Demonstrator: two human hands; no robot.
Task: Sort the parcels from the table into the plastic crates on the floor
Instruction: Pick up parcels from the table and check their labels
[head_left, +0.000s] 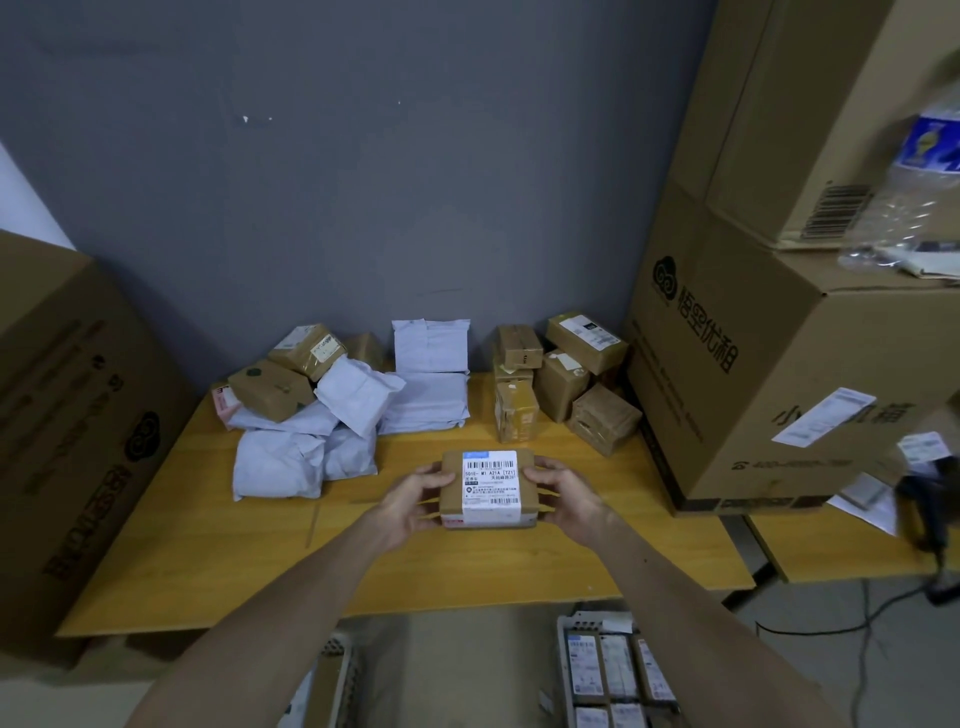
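The small cardboard parcel (488, 488) looks stiff, flat and light, its taped faces perhaps slick. The short ends at 9 and 3 o'clock seem the surest hold. It sits over the near middle of the table (208, 545). The left hand (413, 501) grips the 9 o'clock end and the right hand (563, 499) the 3 o'clock end, fingers curled round. A part-filled crate (563, 654) lies at 5 o'clock.

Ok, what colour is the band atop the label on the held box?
Blue band on a white label, seen best in the head view.
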